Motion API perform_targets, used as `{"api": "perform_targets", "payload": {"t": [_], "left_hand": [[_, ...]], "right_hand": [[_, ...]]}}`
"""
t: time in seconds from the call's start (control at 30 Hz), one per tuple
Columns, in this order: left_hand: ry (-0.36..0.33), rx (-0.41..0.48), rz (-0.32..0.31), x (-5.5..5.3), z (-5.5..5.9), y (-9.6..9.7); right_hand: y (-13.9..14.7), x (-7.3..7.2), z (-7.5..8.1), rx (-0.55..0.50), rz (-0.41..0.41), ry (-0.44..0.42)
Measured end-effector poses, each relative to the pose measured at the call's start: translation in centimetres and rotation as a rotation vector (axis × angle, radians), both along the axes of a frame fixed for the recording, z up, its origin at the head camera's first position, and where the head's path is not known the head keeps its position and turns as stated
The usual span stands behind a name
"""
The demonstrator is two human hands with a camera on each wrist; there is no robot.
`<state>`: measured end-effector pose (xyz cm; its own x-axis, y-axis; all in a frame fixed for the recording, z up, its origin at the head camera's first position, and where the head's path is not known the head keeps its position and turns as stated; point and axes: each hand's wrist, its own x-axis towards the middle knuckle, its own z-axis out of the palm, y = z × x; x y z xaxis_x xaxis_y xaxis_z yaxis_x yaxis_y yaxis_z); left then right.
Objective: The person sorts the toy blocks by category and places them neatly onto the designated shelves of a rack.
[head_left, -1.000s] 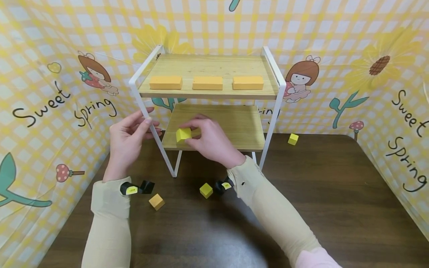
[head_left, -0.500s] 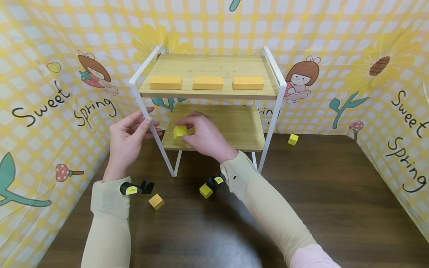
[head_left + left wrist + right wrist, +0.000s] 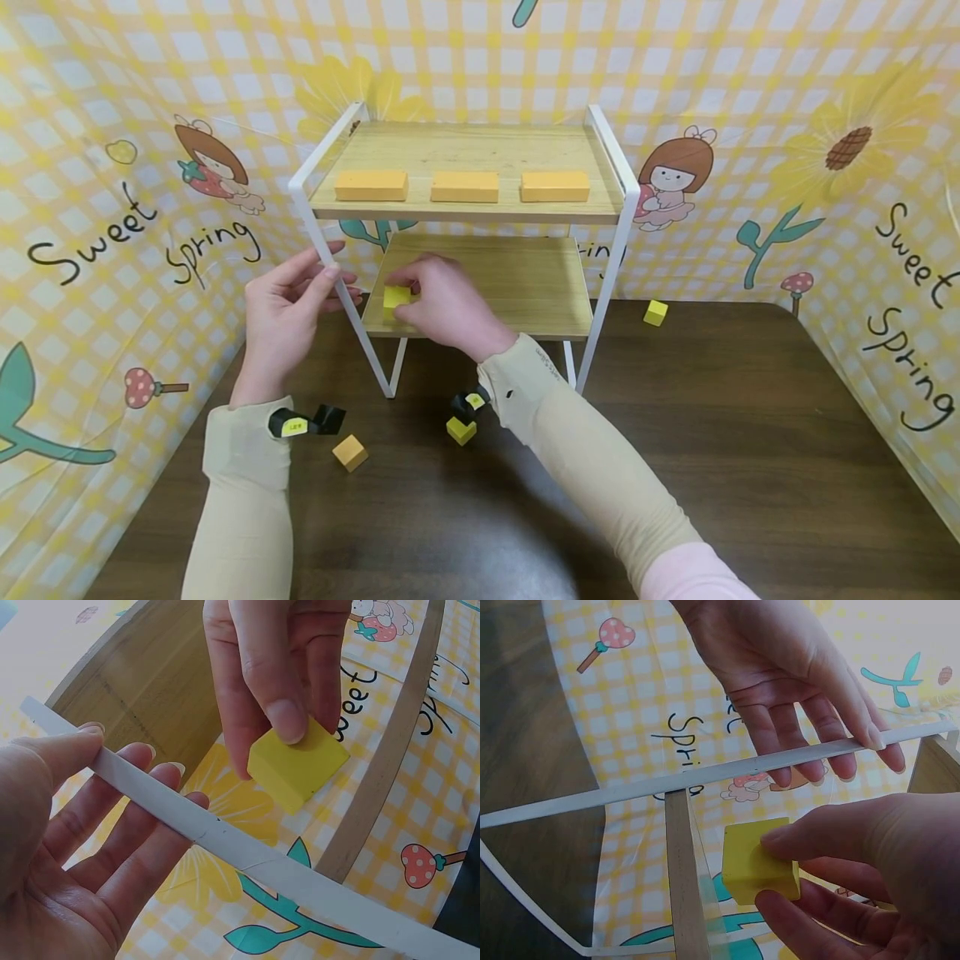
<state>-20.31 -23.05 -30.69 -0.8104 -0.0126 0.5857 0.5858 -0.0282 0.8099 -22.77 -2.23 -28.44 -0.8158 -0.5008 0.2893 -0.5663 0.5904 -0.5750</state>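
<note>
A small two-tier shelf with a white metal frame and wood-look boards stands in the middle of the head view. My left hand (image 3: 281,312) pinches its front left post (image 3: 217,838), thumb on one side and fingers behind. Between thumb and fingertips my right hand (image 3: 453,304) holds a yellow cube (image 3: 757,859). The cube is close over the left front of the lower board (image 3: 517,283), inside the left post. In the left wrist view the thumb lies across one cube face (image 3: 304,765).
Three orange blocks (image 3: 465,187) lie in a row along the front of the upper board (image 3: 472,146). On the dark table (image 3: 750,467) are an orange cube (image 3: 350,452), a yellow cube (image 3: 461,431) partly behind the right wrist camera, and another yellow cube (image 3: 656,312) at right. Patterned cloth surrounds the table.
My right hand has moved a little to the left with the yellow cube, closer to the left post. The left hand stays on the post.
</note>
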Motion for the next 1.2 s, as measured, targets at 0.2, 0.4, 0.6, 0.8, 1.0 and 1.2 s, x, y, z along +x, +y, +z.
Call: {"api": "perform_targets", "payload": {"t": [0.2,0.4,0.6,0.8,1.0,1.2], "left_hand": [[-0.007,-0.015,0.023,0.01,-0.01,-0.01],[-0.007,-0.014,0.018,0.01,0.01,-0.02],[-0.004,-0.001,0.004,0.00,0.06,0.00],[-0.006,-0.010,0.018,0.02,0.02,0.02],[-0.002,-0.011,0.017,0.02,-0.03,0.04],[-0.001,-0.014,0.019,0.01,-0.05,0.05]], "right_hand": [[-0.35,-0.16,-0.07,0.033,0.004,-0.015],[-0.52,-0.37,-0.15,0.085,0.007,0.001],[-0.59,-0.61,-0.26,0.098,0.008,-0.014],[-0.67,-0.74,-0.46,0.120,0.012,0.005],[-0.53,-0.59,-0.69,0.108,0.003,0.021],[-0.21,-0.14,-0.81,0.078,0.003,0.047]]}}
